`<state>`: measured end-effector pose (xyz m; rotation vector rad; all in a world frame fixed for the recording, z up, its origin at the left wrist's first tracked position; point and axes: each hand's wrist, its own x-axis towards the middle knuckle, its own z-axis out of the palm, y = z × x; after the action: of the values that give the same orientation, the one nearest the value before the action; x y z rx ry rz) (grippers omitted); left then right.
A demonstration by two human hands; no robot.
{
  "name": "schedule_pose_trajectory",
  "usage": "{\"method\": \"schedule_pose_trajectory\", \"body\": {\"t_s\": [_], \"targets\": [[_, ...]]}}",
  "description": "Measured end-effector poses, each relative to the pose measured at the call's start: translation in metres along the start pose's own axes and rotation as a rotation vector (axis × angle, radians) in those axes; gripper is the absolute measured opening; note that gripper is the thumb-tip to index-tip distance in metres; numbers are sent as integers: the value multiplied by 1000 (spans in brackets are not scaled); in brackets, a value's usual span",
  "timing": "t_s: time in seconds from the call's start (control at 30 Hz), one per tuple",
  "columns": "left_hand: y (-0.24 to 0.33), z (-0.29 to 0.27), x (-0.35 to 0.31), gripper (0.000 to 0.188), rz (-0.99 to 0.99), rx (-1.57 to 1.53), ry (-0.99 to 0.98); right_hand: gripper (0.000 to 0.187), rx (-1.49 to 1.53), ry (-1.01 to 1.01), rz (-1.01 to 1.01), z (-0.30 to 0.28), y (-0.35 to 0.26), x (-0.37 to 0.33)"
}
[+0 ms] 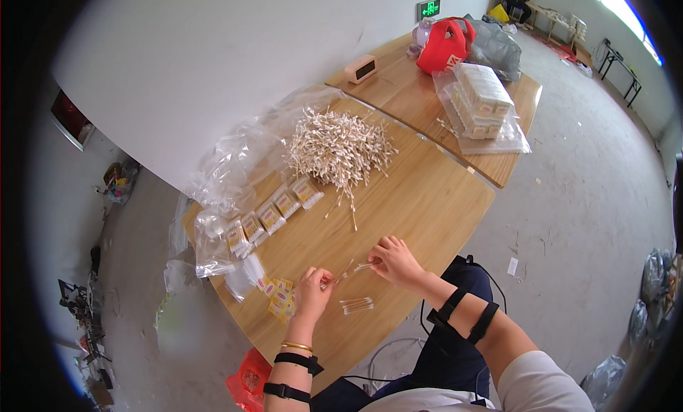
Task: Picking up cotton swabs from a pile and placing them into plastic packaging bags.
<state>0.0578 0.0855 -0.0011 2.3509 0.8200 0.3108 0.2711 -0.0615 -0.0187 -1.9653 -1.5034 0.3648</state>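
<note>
Here's the left hand [313, 288], fingers curled in and pinched at the tips, with thin swabs [345, 272] poking out toward the right. Across from it, the right hand [395, 261] is nearly closed too, thumb and fingers gripping a few cotton sticks [363, 265] whose ends point back at the left hand. How many each holds, I can't tell. The two hands sit near each other, apart, over the front of the wooden tabletop [420, 191].

Just below them, a small bunch of swabs [357, 305] lies side by side on the wood. Left of the left hand, yellow-and-white cards [279, 298] are spread in a loose overlap. Farther up, a slanting row of small filled packets [270, 216], and right behind it the big one: a heap of loose swabs [341, 147], a few strays spilling toward the hands. Crumpled clear plastic [231, 163] lines the left side.

Out to the second table [398, 92]: a pink clock [361, 69], a red bag [442, 53], and stacked white packs [484, 92] on clear plastic.
</note>
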Motion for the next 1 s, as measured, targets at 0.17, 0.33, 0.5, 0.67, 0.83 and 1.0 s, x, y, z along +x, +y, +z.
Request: {"method": "schedule_pose_trajectory", "body": {"t_s": [0.17,0.33,0.5,0.67,0.83,1.0], "targets": [[2,9,0,13,37,-38,52,9,43,4,-54,7,-5,-9],[6,17,2,11,17,-123,28,10,62,-33,-142,30,-26,-15],[14,8,-17,24,38,-15,-22,13,174,110,-124,26,-41,-8],[27,27,-55,57,96,103,85,15,62,136,-209,21,-17,12],[34,57,-73,91,63,447,-119,9,40,-31,-150,16,-18,18],[33,58,-70,88,46,468,-102,5,-35,29,-93,-4,10,4]]}}
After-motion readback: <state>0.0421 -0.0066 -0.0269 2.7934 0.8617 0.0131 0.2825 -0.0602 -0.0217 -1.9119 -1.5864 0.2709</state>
